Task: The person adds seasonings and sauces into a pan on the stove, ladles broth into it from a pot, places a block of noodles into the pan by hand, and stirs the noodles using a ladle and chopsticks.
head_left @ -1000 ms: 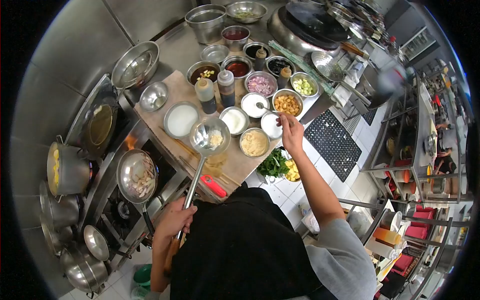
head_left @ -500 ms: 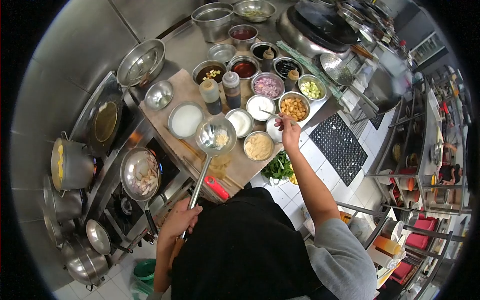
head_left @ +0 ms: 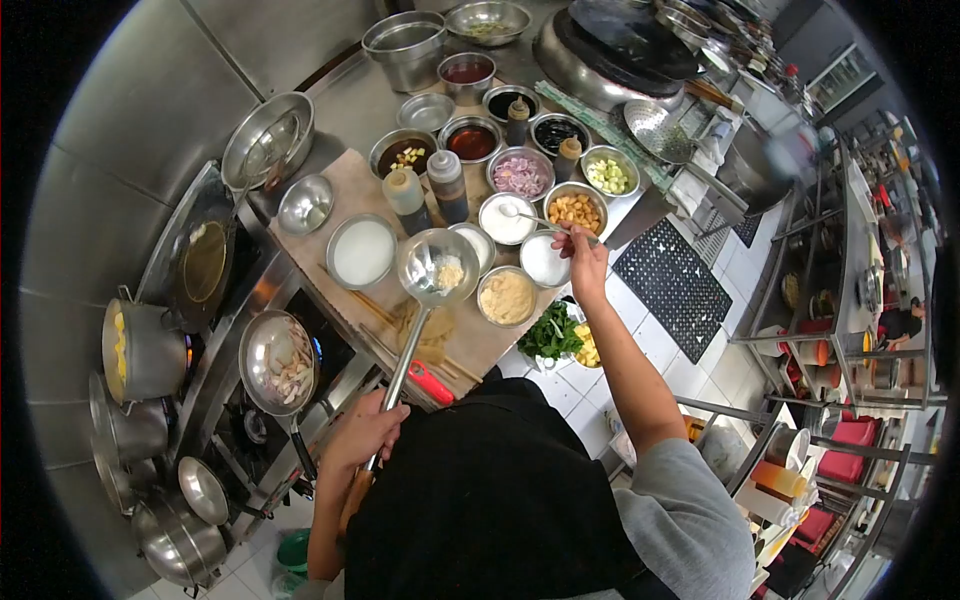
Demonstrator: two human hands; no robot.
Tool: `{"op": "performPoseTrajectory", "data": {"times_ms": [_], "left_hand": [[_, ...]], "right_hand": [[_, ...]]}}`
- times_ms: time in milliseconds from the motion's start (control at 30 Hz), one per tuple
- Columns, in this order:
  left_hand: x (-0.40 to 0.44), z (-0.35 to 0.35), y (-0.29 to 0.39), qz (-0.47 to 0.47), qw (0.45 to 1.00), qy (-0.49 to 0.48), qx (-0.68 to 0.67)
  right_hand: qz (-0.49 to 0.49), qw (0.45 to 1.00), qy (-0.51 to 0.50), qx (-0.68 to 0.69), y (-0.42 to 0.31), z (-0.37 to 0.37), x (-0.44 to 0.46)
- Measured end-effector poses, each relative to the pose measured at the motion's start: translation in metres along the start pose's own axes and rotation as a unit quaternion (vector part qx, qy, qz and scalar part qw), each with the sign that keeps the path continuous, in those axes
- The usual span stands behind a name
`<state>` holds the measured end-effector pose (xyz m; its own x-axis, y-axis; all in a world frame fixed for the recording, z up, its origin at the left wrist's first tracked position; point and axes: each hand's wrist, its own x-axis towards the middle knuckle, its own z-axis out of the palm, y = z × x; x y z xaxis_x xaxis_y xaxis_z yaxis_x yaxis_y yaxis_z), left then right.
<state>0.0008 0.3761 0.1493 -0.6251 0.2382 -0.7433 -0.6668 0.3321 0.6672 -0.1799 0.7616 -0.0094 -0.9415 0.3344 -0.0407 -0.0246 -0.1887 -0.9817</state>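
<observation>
My left hand (head_left: 367,432) is closed round the long handle of a metal ladle (head_left: 437,267), whose bowl holds a little pale, grainy stuff. The ladle bowl hangs over the board and covers part of a bowl of white powder (head_left: 476,246). Between the fingers of my right hand (head_left: 586,262) is a small metal spoon (head_left: 530,217); its tip is at a bowl of white granules (head_left: 506,219). Just below that hand stand another white-filled bowl (head_left: 545,259) and a bowl of beige powder (head_left: 507,298).
A pan with sliced food (head_left: 279,362) sits on the stove at left, near a pot (head_left: 147,349). Squeeze bottles (head_left: 447,184) and sauce bowls (head_left: 473,141) stand on the board. A red-handled tool (head_left: 431,384) lies near the front edge. A person (head_left: 900,322) is far right.
The ladle bowl has shifted right, over part of a white powder bowl. My right hand keeps the spoon by the white bowls, with its tip now at the granules.
</observation>
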Motion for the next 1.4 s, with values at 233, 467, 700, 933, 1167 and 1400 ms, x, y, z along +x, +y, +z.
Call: {"op": "performPoseTrajectory", "data": {"times_ms": [233,467,700,933,1167,1400], "left_hand": [[0.004,0.000,0.002,-0.003,1.000,0.000,0.006],[0.003,-0.001,0.000,-0.004,1.000,-0.001,-0.007],[0.002,-0.002,-0.001,0.003,1.000,0.001,-0.006],[0.014,0.000,0.014,0.023,0.999,-0.020,0.019],[0.012,-0.004,-0.001,0.034,0.998,-0.035,-0.039],[-0.044,-0.017,-0.043,0.001,0.991,0.081,-0.108]], "right_hand": [[0.007,1.000,0.005,0.003,0.003,-0.006,-0.003],[0.025,0.999,0.005,0.023,0.011,-0.010,-0.006],[0.065,0.993,0.008,0.097,0.005,-0.011,-0.007],[0.000,0.992,-0.128,-0.001,-0.071,0.012,-0.045],[-0.184,0.926,-0.107,-0.310,-0.047,0.022,-0.025],[-0.219,0.881,-0.180,-0.380,0.011,0.015,-0.007]]}}
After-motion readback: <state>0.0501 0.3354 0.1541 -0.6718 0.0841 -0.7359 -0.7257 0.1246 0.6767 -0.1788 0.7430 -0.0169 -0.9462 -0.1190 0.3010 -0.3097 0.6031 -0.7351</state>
